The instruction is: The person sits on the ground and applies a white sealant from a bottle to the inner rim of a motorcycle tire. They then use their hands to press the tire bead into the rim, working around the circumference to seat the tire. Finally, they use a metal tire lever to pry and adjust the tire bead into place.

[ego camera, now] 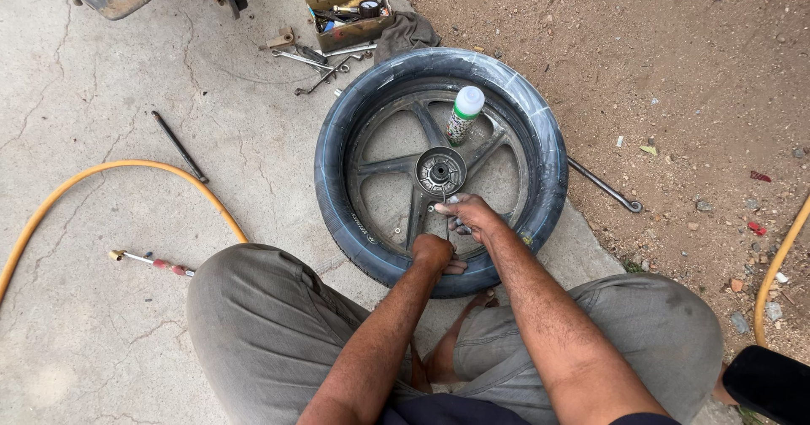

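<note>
Working rim edge at 6 o'clock of wheel [439, 167]. R hand [471, 216] pinching small metal bit, L hand [434, 252] fisted on tyre [553, 172]. Next needs firm, steady grip.

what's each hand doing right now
Left hand: closed in a fist on the wheel rim; what it grips is hidden.
Right hand: fingers pinched on a small part at a spoke.

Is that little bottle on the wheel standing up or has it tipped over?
Standing, slightly tilted. The bottle rests base-down on a spoke of the wheel, its white cap uppermost. Whether it is full cannot be told.
</note>
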